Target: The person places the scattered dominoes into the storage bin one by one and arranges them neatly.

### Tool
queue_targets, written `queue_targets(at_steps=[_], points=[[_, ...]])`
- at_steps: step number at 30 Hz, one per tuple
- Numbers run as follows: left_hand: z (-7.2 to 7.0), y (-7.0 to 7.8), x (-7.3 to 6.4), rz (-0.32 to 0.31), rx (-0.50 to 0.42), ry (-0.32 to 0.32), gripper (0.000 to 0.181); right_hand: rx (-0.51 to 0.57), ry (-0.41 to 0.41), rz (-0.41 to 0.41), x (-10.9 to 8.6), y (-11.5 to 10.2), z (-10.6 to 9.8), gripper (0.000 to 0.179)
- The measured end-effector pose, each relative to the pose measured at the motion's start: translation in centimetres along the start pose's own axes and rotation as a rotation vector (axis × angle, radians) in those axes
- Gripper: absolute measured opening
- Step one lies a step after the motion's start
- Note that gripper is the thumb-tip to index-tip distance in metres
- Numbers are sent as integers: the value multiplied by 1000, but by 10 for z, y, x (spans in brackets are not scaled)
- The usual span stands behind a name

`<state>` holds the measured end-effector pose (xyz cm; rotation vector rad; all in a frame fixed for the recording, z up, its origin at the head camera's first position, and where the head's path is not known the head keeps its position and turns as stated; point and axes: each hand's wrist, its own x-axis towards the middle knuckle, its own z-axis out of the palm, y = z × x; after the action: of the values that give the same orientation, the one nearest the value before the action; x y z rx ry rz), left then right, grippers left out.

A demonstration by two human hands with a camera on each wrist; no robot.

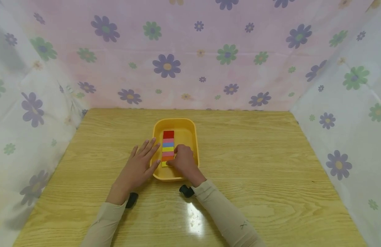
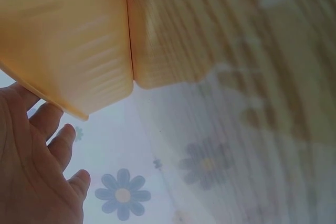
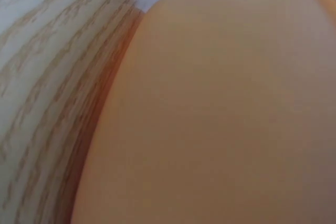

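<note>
A yellow plastic tray holds a lengthwise row of small coloured blocks. The row begins with a red block at the far end, followed by pink, blue, yellow, pink and orange ones. At the near end lies a yellow block, partly covered by the thumb of my right hand. That hand reaches over the tray's near right rim with fingers curled, pinching at this block. My left hand spreads its straight fingers over the left rim. In the left wrist view those fingers touch the tray's edge.
The tray stands on a wood-grain table. Flowered cloth hangs behind and at both sides. Dark wrist devices show under each wrist, one by the right cuff. The tray's outer wall fills most of the right wrist view.
</note>
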<state>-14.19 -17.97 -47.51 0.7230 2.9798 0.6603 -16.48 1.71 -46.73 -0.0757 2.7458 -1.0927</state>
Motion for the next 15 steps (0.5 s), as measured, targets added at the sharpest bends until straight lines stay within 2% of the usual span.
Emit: queue_targets(at_steps=[9, 15], points=[[0, 0, 0, -2, 2, -4, 62, 18, 20, -16, 0, 3, 2, 43], [-1, 2, 0, -8, -11, -17, 63, 12, 18, 11, 1, 5, 1, 43]])
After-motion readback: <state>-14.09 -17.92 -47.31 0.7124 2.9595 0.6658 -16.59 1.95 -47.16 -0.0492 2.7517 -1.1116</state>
